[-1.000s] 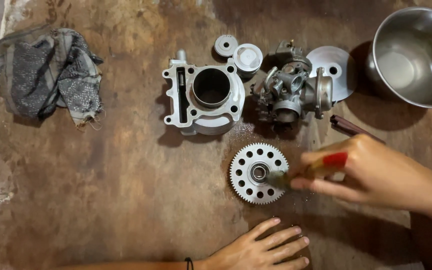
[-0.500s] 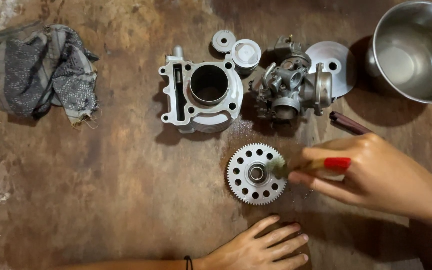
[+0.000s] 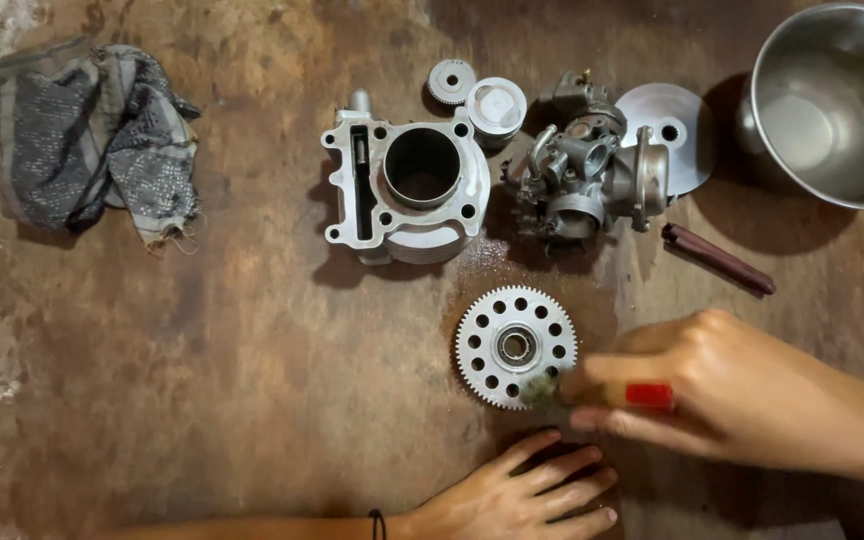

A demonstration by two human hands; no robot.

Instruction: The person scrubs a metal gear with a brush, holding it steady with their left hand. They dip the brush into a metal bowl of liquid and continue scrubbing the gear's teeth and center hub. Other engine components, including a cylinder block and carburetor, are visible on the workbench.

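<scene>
While the right hand [image 3: 742, 400] pinches a red-handled brush [image 3: 592, 392] against the toothed gear [image 3: 515, 346] lying unclamped mid-desk [image 3: 252, 400], the left hand [image 3: 522, 495] rests open, empty, just below; brushing may skid the gear.

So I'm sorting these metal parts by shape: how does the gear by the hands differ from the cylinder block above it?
The gear is a flat toothed disc ringed with small round holes; the cylinder block is a tall, squarish casting with one large bore. The gear has a small hub at its centre; the block has bolt holes at its corners. A brush in the right hand touches the gear; nothing touches the block. Both are pale grey metal lying on the brown table.
</scene>
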